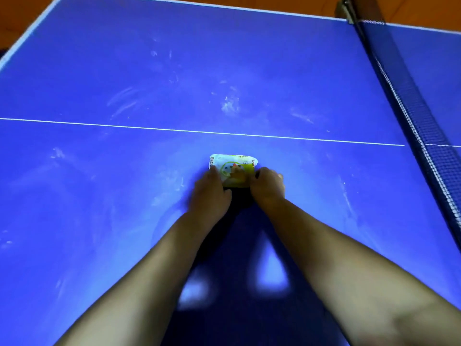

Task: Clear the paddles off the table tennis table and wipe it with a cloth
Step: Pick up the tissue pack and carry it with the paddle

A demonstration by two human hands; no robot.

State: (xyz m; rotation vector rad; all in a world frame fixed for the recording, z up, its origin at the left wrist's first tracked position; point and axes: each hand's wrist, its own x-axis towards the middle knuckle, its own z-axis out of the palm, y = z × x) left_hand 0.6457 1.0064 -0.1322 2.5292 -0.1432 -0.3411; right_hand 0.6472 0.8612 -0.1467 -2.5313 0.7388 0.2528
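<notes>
A small folded cloth (233,163), white with green and yellow print, lies on the blue table tennis table (99,83) just on my side of the white centre line. My left hand (210,193) holds its left edge, fingertips on the fabric. Curled fingers of my right hand (268,186) grip its right side. The cloth's near part is hidden under both hands. No paddle is in view.
The dark net (411,108) runs along the right, with its post (349,11) at the far corner. Pale smears and streaks (229,104) mark the table surface on both sides of the centre line. Orange-brown floor shows beyond the far edge.
</notes>
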